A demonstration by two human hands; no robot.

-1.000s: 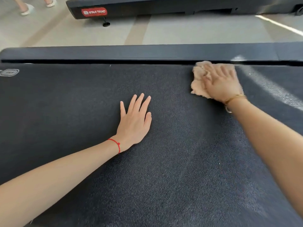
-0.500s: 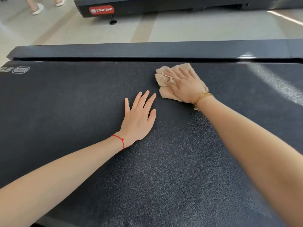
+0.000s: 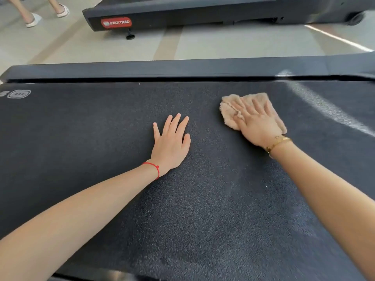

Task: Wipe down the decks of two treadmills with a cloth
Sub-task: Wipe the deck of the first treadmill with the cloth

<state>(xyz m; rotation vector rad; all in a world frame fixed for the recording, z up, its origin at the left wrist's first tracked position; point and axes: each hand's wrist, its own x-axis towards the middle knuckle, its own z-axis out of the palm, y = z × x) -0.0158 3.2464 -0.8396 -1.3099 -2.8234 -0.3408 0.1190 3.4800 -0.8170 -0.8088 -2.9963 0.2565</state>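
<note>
Scene: A person leans over the black textured deck (image 3: 101,138) of a treadmill, both bare forearms reaching onto it from the 6 o'clock side.

Right hand (image 3: 257,122): Pressed flat on a beige cloth (image 3: 229,116), fingers straight and spread, pointing toward 11 o'clock; a gold bracelet (image 3: 279,143) circles the wrist.

Cloth: Lies crumpled on the deck at about 2 o'clock from the middle of the view, under the right hand, its fuzzy edges showing past the fingertips and on both sides of the palm.

Left hand (image 3: 171,142): Rests palm down on the bare belt near the centre, fingers straight and slightly fanned toward 12 o'clock, holding nothing; a red string bracelet (image 3: 154,169) sits at the wrist. It lies at 8 o'clock from the cloth, near it but apart.

Deck details: A pale logo (image 3: 18,94) is printed at 10 o'clock; a bright streak of light crosses the belt at 3 o'clock. A smooth dark side rail (image 3: 162,67) runs along the far edge at 12 o'clock.

Background: Beyond the rail, across pale floor (image 3: 223,45), stands a second treadmill (image 3: 203,13) with a red STAR TRAC badge (image 3: 116,22). At 11 o'clock, 2 feet in white sandals (image 3: 33,20) stand on the floor.
</note>
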